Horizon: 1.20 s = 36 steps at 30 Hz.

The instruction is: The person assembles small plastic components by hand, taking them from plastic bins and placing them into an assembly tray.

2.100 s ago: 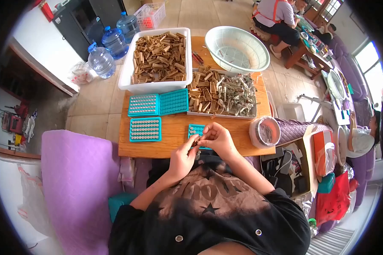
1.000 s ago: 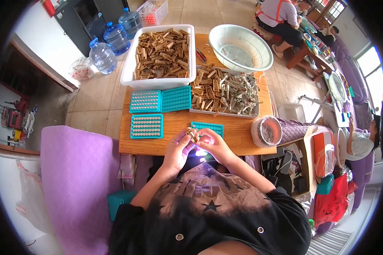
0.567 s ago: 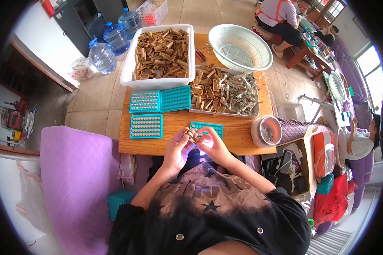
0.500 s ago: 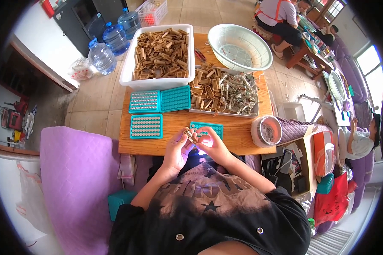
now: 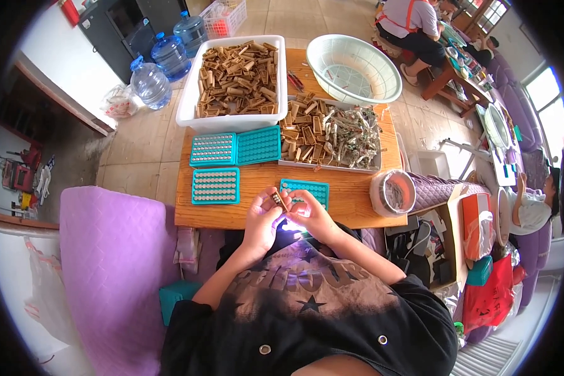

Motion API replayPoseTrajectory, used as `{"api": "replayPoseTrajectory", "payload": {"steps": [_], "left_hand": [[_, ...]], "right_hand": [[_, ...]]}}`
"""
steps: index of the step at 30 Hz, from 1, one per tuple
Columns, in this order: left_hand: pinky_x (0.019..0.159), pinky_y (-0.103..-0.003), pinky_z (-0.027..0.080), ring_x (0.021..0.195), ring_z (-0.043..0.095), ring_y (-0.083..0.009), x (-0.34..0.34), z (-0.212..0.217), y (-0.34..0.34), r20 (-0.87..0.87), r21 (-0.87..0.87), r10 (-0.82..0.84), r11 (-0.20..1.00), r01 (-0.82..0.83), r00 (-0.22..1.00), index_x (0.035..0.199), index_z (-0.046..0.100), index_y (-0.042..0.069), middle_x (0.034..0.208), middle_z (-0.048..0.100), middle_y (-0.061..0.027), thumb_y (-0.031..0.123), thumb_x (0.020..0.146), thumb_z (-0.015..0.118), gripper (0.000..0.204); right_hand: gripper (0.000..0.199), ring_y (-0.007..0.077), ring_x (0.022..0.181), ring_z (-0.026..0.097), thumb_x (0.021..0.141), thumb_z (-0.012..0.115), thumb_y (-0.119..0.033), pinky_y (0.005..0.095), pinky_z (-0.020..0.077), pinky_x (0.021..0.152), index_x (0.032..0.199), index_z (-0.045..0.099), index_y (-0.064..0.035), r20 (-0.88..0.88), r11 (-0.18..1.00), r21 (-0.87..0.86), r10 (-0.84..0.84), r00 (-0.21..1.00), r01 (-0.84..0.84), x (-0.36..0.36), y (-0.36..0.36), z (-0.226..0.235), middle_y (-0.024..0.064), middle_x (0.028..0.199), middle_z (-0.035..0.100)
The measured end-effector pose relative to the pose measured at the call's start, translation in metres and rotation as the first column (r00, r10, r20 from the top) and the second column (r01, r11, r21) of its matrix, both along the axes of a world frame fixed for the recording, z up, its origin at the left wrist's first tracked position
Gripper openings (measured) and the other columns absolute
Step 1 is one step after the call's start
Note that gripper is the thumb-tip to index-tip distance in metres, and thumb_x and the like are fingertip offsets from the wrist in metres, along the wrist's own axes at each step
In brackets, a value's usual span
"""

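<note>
Close in front of my chest, my left hand [image 5: 261, 220] pinches a small brown casing [image 5: 279, 201] with little round silvery pieces showing in it. The fingertips of my right hand [image 5: 314, 218] grip its other end. Just beyond my right hand lies a teal tray [image 5: 308, 186], partly hidden by the fingers. To the left on the table are another teal tray [image 5: 215, 186] filled with rows of small silver discs and, behind it, a similar filled tray [image 5: 212, 149] beside a teal tray [image 5: 259, 145] with no discs visible.
A white bin [image 5: 232, 122] heaped with brown casings stands at the back left. Beside it a shallow box [image 5: 332, 168] holds casings and silvery-green strips. A pale green basket [image 5: 353, 69] and a clear tub [image 5: 392, 193] stand to the right. Another person [image 5: 410, 22] sits farther off.
The brown casing has turned between my fingers, so its row of silvery pieces shows more plainly. My right fingers have shifted slightly. The trays and boxes stay where they were.
</note>
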<state>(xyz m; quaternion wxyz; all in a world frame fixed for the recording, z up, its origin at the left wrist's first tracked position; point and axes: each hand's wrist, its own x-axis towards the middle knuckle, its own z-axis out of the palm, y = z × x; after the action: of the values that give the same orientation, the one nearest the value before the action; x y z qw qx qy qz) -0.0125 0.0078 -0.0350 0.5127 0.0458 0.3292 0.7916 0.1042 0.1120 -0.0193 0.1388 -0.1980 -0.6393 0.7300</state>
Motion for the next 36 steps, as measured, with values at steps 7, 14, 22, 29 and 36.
{"api": "replayPoseTrajectory", "payload": {"steps": [7,14,22,29,36], "left_hand": [[0.077,-0.036,0.054,0.086,0.062,-0.0219,-0.002,-0.012,-0.005,-0.042,-0.031,0.022,0.999,-0.023,0.999,0.110,0.045,0.009,0.099,0.060,-0.0121,-0.010,0.080,0.052,0.035],[0.079,-0.037,0.053,0.087,0.062,-0.0216,-0.005,-0.008,-0.007,-0.036,-0.116,0.066,0.991,-0.070,0.997,0.110,0.045,0.009,0.099,0.060,-0.0096,-0.011,0.079,0.052,0.037],[0.092,-0.040,0.047,0.099,0.058,-0.0274,-0.013,0.015,-0.006,0.112,-0.054,0.066,0.997,-0.060,0.992,0.117,0.043,-0.001,0.108,0.055,-0.0173,0.001,0.086,0.048,0.032],[0.093,-0.040,0.046,0.103,0.057,-0.0266,-0.015,0.021,-0.008,0.033,0.004,0.057,0.998,-0.058,0.998,0.123,0.045,-0.001,0.111,0.056,-0.0164,0.007,0.092,0.046,0.032],[0.087,-0.035,0.048,0.099,0.059,-0.0212,-0.008,0.025,-0.006,-0.110,0.041,-0.021,0.999,0.026,0.994,0.124,0.046,0.000,0.110,0.058,-0.0122,0.009,0.092,0.049,0.033]], "right_hand": [[0.036,0.0071,0.075,0.055,0.083,0.064,-0.006,0.0232,0.0471,0.066,0.114,0.045,-0.0029,0.091,0.987,0.155,0.033,0.995,-0.047,-0.003,-0.002,0.000,0.0023,0.081,0.059],[0.018,0.0133,0.071,0.058,0.079,0.064,-0.011,0.0270,0.0478,0.064,0.095,0.061,-0.0021,0.060,0.753,0.630,-0.292,0.955,0.191,-0.052,0.081,0.018,0.0070,0.078,0.061],[0.014,0.0321,0.089,0.057,0.075,0.059,-0.012,0.0405,0.0469,0.077,0.088,0.062,-0.0073,0.141,0.334,0.942,-0.310,0.940,-0.032,-0.093,0.144,-0.012,0.0128,0.089,0.059],[0.010,0.0313,0.080,0.058,0.075,0.058,-0.011,0.0388,0.0479,0.071,0.081,0.059,-0.0040,0.030,0.537,0.834,-0.273,0.962,0.126,-0.071,0.115,0.033,0.0120,0.085,0.058],[0.012,0.0209,0.069,0.057,0.073,0.059,-0.004,0.0314,0.0472,0.062,0.085,0.056,-0.0015,0.092,0.547,0.794,0.326,0.941,-0.267,-0.034,0.063,0.070,0.0105,0.077,0.055]]}}
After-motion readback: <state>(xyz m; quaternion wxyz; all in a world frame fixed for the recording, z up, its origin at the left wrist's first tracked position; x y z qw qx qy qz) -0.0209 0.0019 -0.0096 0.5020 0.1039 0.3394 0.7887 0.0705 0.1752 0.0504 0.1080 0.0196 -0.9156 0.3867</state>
